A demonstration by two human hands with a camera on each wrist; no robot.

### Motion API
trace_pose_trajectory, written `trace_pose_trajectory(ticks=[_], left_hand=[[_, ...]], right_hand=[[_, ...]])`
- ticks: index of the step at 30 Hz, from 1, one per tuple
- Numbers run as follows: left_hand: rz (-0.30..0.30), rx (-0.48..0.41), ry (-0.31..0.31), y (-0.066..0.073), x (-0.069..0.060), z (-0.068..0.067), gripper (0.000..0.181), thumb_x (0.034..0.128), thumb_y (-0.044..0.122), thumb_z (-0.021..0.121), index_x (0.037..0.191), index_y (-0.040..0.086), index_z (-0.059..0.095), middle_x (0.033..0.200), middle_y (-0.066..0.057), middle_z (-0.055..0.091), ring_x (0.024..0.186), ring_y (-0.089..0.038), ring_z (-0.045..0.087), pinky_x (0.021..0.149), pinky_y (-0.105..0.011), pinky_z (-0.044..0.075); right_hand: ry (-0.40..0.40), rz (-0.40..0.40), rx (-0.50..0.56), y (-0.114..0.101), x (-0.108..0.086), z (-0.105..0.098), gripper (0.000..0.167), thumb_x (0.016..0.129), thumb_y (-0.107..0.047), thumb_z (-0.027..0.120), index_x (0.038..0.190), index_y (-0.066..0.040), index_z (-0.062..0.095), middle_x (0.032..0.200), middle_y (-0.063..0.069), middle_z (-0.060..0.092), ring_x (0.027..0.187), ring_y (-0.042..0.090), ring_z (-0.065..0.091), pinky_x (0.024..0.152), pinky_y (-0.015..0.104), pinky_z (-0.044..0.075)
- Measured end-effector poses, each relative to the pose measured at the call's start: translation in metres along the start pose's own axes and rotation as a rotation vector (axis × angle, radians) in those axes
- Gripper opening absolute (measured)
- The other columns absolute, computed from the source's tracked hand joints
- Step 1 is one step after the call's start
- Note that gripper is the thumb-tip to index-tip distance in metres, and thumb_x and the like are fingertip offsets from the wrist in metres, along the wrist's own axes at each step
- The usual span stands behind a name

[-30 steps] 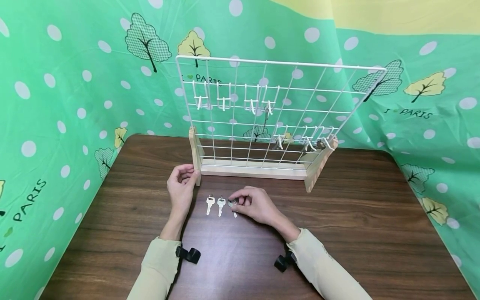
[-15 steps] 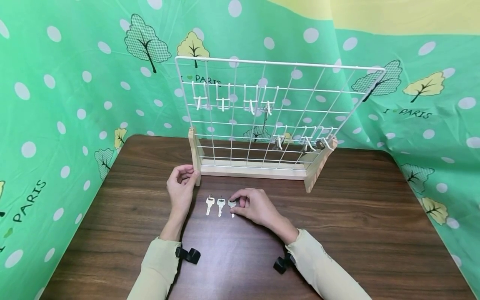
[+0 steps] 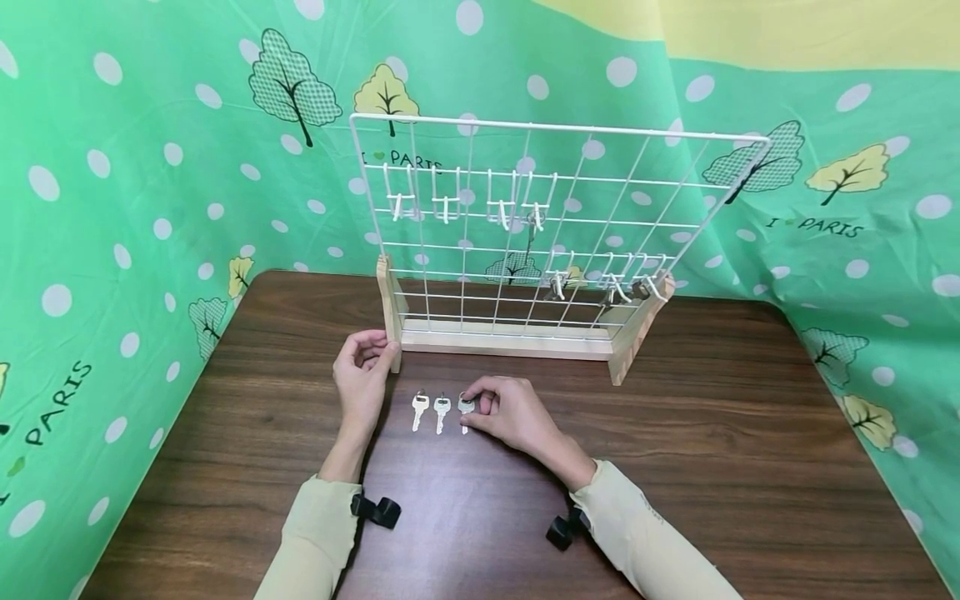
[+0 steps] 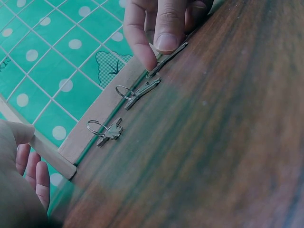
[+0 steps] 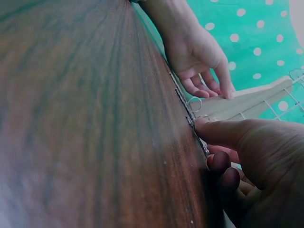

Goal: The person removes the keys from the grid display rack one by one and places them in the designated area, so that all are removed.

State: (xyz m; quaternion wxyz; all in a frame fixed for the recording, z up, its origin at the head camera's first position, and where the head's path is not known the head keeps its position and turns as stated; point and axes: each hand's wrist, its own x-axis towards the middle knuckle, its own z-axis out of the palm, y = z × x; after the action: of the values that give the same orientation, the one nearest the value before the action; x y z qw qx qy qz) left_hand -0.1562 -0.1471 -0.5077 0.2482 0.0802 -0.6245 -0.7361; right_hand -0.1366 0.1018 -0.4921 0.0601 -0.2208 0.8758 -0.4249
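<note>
My left hand (image 3: 360, 375) holds the left wooden foot (image 3: 389, 308) of a white wire grid rack (image 3: 495, 287), thumb on one side and fingers on the other. Two silver keys (image 3: 421, 410) with rings lie side by side on the table before the rack. To their right lies a third key (image 3: 466, 408), lightly held between thumb and index finger of my right hand (image 3: 513, 412). From the left wrist view, the index fingertip (image 4: 150, 66) touches this key's upper end. The right wrist view mostly hides it behind the thumb (image 5: 213, 130).
White hooks (image 3: 446, 204) hang on the grid's upper left. More hooks at the centre and lower right carry dark hanging keys (image 3: 558, 285). The rack stands on a brown wooden table (image 3: 720, 450), with a green dotted curtain (image 3: 172, 225) behind and at both sides.
The third key, tilted in my right fingers a second ago, now lies straighter beside the other two. My right fingertips have shifted slightly around it. My left hand stays on the rack's foot.
</note>
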Motion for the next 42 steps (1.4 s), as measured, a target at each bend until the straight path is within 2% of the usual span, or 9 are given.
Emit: trace_pose_trajectory(ticks=[12,18,31,42], left_hand=[[-0.001,-0.004,-0.002,0.001,0.0,-0.001,0.027,0.0919,-0.014,0.081,0.115,-0.019,0.067,0.093,0.004,0.071,0.085,-0.008,0.067,0.078,-0.016,0.057],[0.009,0.001,-0.001,-0.001,0.0,0.0,0.026,0.0921,-0.013,0.081,0.114,-0.018,0.068,0.094,0.001,0.071,0.085,-0.007,0.067,0.078,-0.016,0.057],[0.011,-0.005,-0.001,-0.001,0.0,0.0,0.026,0.0917,-0.012,0.082,0.113,-0.018,0.069,0.095,-0.002,0.071,0.085,-0.008,0.066,0.078,-0.017,0.057],[0.008,-0.003,-0.004,-0.001,0.0,0.0,0.026,0.0923,-0.012,0.081,0.114,-0.018,0.069,0.094,0.002,0.07,0.086,-0.008,0.067,0.078,-0.016,0.056]], right_hand=[[0.001,0.004,0.013,0.0,0.0,0.001,0.027,0.085,-0.013,0.098,0.108,-0.01,0.082,0.073,-0.01,0.063,0.055,-0.001,0.051,0.051,0.019,0.043],[-0.003,0.002,0.049,0.003,0.0,0.0,0.031,0.086,-0.013,0.098,0.112,-0.009,0.081,0.074,-0.008,0.064,0.056,0.001,0.052,0.051,0.02,0.045],[0.019,0.009,0.113,0.004,0.0,-0.003,0.023,0.088,-0.013,0.096,0.104,-0.01,0.08,0.077,-0.006,0.067,0.06,0.004,0.056,0.055,0.019,0.049],[0.126,-0.03,0.185,-0.013,0.001,-0.013,0.018,0.09,-0.006,0.093,0.101,-0.007,0.08,0.079,-0.002,0.068,0.061,0.007,0.059,0.055,0.018,0.048]])
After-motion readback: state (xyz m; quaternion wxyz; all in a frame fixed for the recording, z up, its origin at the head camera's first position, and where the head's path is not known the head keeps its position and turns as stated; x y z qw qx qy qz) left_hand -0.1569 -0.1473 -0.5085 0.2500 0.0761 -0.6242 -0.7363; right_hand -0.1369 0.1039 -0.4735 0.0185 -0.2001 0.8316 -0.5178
